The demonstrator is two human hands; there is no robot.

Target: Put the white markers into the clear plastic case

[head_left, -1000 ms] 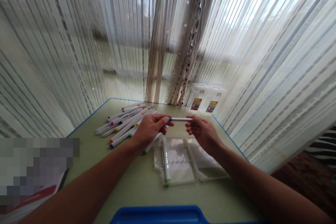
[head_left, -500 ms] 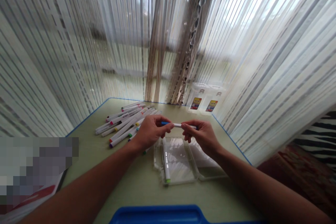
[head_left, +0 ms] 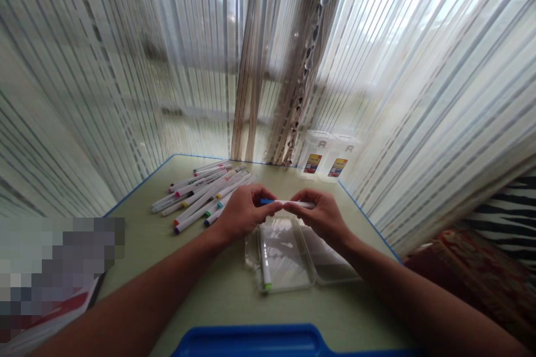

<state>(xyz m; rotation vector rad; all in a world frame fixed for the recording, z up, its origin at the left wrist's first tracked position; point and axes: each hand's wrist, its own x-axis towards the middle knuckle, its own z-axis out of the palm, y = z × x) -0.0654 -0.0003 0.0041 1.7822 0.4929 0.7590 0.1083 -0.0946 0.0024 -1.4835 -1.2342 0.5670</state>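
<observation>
A white marker with a blue cap [head_left: 293,203] lies level between my two hands, above an opened clear plastic case [head_left: 288,268]. My left hand [head_left: 247,206] pinches it at the blue end. Fingers of my right hand [head_left: 320,212] are closed on its white end, and the fingertips of both hands nearly meet. Inside the case's left side lies a white marker with a light green end [head_left: 266,268]. Left of my left hand a loose pile of white markers [head_left: 201,192] with variously coloured ends is spread on the table.
Two upright clear cases [head_left: 322,159] with coloured labels stand at the back right of the pale green table [head_left: 201,290]. A blue tray edge [head_left: 251,340] lies along the front. Striped string curtains [head_left: 188,67] hang behind the table.
My right hand has slid left along the marker, so the hands are closer together. The marker stays held level in nearly the same place.
</observation>
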